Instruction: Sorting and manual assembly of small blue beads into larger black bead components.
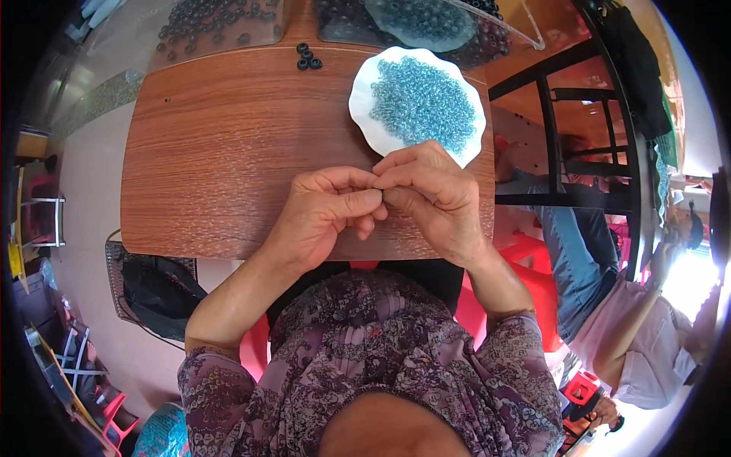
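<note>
My left hand [327, 209] and my right hand [438, 194] meet above the near part of the wooden table, fingertips pressed together. Thumb and forefinger of each are pinched; a small dark speck shows between the thumbs, too small to name. Just beyond my right hand stands a white scalloped plate [364, 116] heaped with small clear-blue beads [422, 103]. A few black ring-shaped beads [308, 58] lie in a little cluster on the far part of the table, left of the plate.
Two clear trays of dark beads stand at the far edge, one on the left [217, 21] and one on the right [343, 23]. A black metal frame [563, 199] rises right of the table [221, 152]. Another person [609, 320] sits at the right. A black bag [160, 293] lies at left.
</note>
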`<move>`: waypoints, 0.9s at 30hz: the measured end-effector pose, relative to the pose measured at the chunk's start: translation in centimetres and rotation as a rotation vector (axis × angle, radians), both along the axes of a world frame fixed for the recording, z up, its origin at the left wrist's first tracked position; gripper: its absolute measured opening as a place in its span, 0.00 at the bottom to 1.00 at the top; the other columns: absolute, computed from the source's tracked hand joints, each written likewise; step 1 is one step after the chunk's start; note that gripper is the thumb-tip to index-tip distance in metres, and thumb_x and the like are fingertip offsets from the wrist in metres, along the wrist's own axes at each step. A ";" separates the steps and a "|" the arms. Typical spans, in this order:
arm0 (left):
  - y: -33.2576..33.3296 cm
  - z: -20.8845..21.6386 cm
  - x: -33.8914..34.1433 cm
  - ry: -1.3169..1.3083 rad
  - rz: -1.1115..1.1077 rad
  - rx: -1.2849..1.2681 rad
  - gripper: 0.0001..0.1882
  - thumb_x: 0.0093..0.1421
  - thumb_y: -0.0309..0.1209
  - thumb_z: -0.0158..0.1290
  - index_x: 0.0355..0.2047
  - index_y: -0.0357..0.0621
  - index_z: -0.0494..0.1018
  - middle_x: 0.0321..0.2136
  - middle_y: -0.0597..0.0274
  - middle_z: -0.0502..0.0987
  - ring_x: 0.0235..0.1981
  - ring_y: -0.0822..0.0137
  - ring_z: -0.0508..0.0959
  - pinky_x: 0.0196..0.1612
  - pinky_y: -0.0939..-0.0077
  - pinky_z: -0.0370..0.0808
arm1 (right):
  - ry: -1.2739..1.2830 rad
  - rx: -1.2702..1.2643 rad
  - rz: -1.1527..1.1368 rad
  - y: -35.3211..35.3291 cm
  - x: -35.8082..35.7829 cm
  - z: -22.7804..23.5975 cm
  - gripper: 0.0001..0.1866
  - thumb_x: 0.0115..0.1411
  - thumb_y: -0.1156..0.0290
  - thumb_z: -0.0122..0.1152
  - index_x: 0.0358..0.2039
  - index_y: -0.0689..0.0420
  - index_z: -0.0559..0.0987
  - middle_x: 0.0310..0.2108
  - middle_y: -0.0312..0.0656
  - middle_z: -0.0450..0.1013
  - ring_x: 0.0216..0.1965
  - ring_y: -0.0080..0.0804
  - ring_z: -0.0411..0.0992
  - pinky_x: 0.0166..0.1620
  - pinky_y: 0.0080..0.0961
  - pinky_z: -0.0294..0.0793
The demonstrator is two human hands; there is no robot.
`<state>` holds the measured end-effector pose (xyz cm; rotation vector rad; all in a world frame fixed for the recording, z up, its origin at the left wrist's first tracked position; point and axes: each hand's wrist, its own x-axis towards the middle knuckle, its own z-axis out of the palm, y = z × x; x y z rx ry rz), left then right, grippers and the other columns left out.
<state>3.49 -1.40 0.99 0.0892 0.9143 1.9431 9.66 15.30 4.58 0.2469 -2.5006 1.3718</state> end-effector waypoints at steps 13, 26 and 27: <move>-0.1 -0.9 -1.1 0.057 0.104 0.023 0.09 0.54 0.23 0.55 0.36 0.33 0.73 0.27 0.57 0.75 0.21 0.73 0.72 0.24 0.83 0.70 | 0.192 0.760 -0.240 2.9 -3.4 -2.3 0.12 0.41 0.85 0.60 0.28 0.59 0.80 0.22 0.39 0.69 0.29 0.36 0.67 0.34 0.28 0.66; -0.2 -1.6 -1.7 0.029 0.116 0.045 0.08 0.55 0.24 0.54 0.35 0.33 0.73 0.25 0.59 0.75 0.21 0.73 0.72 0.24 0.83 0.68 | 0.246 0.650 -0.235 2.4 -4.2 -2.4 0.11 0.39 0.81 0.64 0.27 0.56 0.79 0.22 0.38 0.67 0.28 0.36 0.65 0.32 0.30 0.63; -0.3 -1.5 -1.8 0.030 0.119 0.045 0.08 0.55 0.24 0.54 0.35 0.33 0.73 0.25 0.59 0.75 0.21 0.73 0.72 0.24 0.83 0.68 | 0.267 0.697 -0.240 2.2 -4.6 -2.5 0.11 0.39 0.80 0.64 0.27 0.56 0.79 0.21 0.38 0.67 0.28 0.37 0.64 0.33 0.31 0.63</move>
